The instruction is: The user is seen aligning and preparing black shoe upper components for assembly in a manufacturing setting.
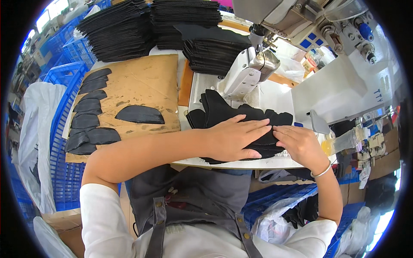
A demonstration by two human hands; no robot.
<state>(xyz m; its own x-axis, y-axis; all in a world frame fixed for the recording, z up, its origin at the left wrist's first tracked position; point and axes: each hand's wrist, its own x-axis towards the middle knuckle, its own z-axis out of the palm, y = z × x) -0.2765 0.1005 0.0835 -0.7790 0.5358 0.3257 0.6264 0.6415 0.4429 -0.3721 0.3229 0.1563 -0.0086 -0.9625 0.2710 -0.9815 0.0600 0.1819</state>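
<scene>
Several black fabric pieces [215, 112] lie loosely stacked on the white sewing machine bed, with uneven, curved edges. My left hand [236, 137] rests flat across them, fingers stretched to the right and thumb apart. From the right, my right hand [301, 146] touches the pieces near the left fingertips. Its fingers lie over the fabric, and its thumb is hidden. Just behind the pieces stands the white arm of the sewing machine [247, 73]. On the left, a brown cardboard sheet [146, 81] carries a single curved black piece [140, 115] and a row of overlapping black pieces [89, 105].
Tall stacks of black pieces [185, 21] stand at the back, with a lower stack [215, 53] beside the machine. Blue plastic crates [64, 172] flank the table's left side. A clear bottle with yellow contents [340, 144] is at the right. Below the table edge sits another blue crate [275, 195].
</scene>
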